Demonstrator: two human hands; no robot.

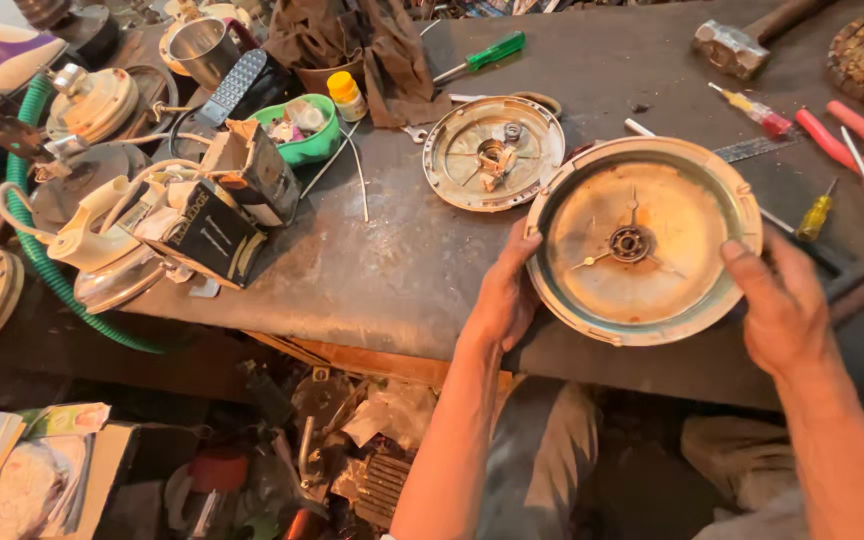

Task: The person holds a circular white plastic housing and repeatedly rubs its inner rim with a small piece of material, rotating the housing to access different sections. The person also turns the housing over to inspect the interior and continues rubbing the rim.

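I hold a round metal housing cover (pixel 642 242) between both hands, tilted toward me over the near edge of the dark workbench (pixel 402 270). My left hand (pixel 505 295) grips its left rim; my right hand (pixel 780 300) clasps the right rim, thumb on top. I judge even pressure on both sides keeps it steady, fingers clear of the centre bearing. A second round plate (pixel 493 152) lies just beside it. Pliers (pixel 842 145) and screwdrivers crowd the right; bare bench opens to the left
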